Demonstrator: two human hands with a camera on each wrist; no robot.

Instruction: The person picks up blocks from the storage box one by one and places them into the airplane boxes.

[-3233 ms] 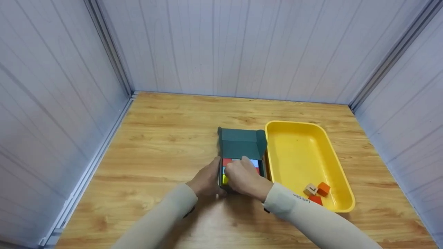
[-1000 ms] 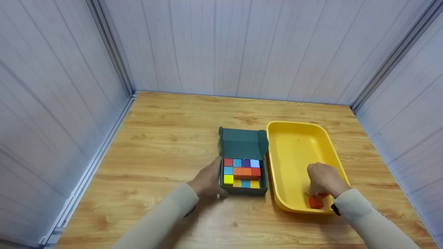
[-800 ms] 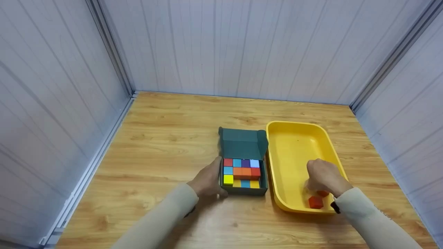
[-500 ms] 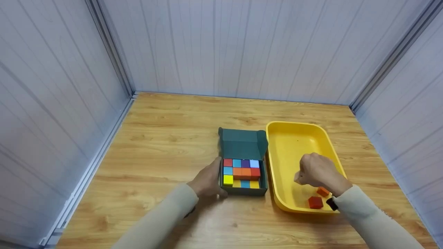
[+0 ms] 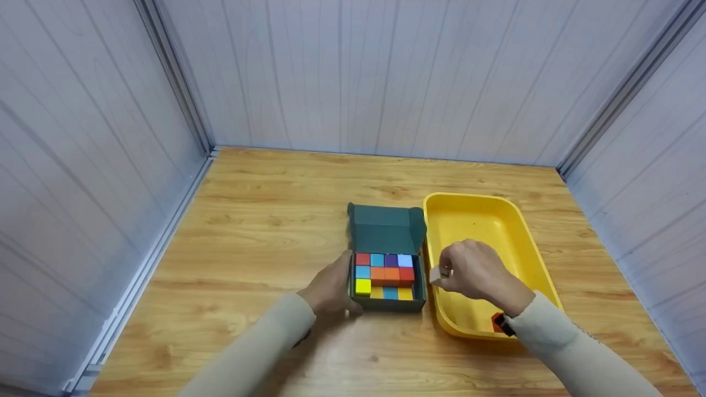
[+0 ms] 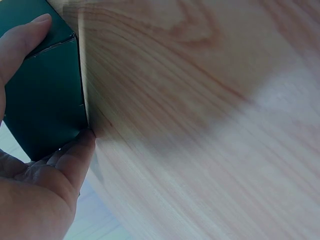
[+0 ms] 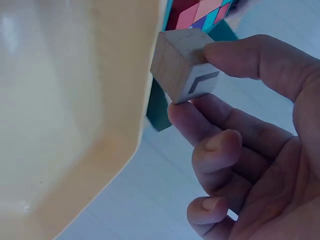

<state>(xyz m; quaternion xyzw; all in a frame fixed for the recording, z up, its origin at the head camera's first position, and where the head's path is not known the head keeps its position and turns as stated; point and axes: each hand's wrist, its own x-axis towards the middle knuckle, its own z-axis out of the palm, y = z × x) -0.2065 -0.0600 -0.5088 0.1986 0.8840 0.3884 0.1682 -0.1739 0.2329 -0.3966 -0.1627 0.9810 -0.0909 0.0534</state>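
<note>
A small dark green box (image 5: pixel 389 305) stands with its lid (image 5: pixel 383 234) folded back, holding rows of coloured cubes (image 5: pixel 392 274). In the front row a yellow cube (image 5: pixel 363 286) sits at the left, and lower cubes show to its right. My left hand (image 5: pixel 330 282) grips the box's left side; in the left wrist view the thumb lies on one face and the fingers on another. Over the tray's left rim, my right hand (image 5: pixel 477 271) pinches a plain wooden cube (image 7: pixel 182 65) between thumb and fingers. A dark mark like a 7 shows on one face.
Right beside the box stands a yellow tray (image 5: pixel 480 223). A red cube (image 5: pixel 496 322) lies near its front end, partly hidden by the right wrist. The wooden table (image 5: pixel 265 220) is bounded by pale panel walls (image 5: pixel 364 77) at the back and sides.
My right hand went from the box to the tray and took the wooden cube. It has since lifted it and moved left towards the box. The left hand has stayed on the box.
</note>
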